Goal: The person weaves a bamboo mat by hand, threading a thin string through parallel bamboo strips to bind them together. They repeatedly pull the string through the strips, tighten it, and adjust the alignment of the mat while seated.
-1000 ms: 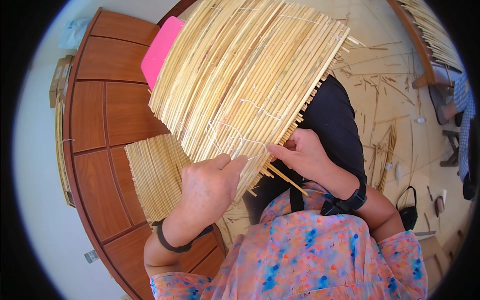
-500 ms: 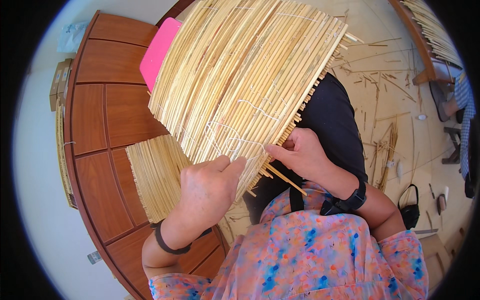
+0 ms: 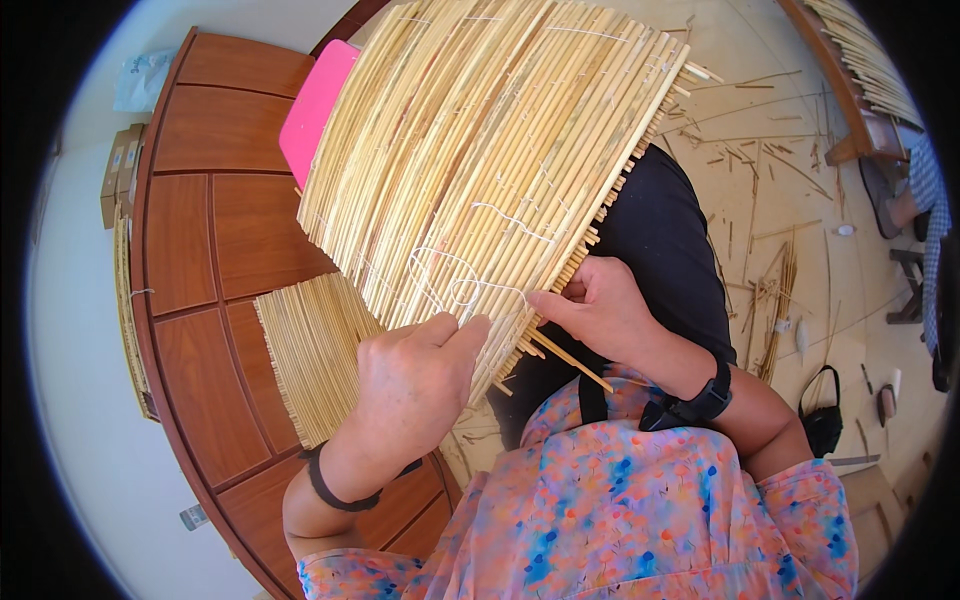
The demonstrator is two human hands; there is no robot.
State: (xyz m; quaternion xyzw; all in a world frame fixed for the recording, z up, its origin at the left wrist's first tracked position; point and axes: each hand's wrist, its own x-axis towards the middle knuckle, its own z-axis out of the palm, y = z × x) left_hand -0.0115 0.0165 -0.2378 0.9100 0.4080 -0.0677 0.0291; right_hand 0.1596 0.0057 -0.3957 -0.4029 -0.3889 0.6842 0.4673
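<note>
Two hands at the edge of a big stick mat

The big stick mat (image 3: pixel 500 130) fills the top middle of the frame. It is pale yellow, made of thin sticks side by side, with some brown streaks. White string (image 3: pixel 445 262) loops on its lower part. The right side is bumpy with stick ends, and a few poke out far. The top runs out of the frame.

The right hand (image 3: pixel 605 310) pinches the mat's right edge, thumb on top and fingers bent; the string runs to its thumb tip. The left hand (image 3: pixel 415 375) is curled at the bottom edge. Its fingertips are hidden, so I cannot tell how tight it is or what it holds.

Left of the mat is brown wood (image 3: pixel 180 235). To its right are dark trousers (image 3: pixel 680 240), then floor (image 3: pixel 730 195) with loose sticks.

I count two hands, two black wristbands (image 3: pixel 712 395), one big mat, one small mat (image 3: pixel 310 350) at middle left, one pink seat (image 3: pixel 318 115) at upper left, and one black bag (image 3: pixel 822 428) at lower right.
</note>
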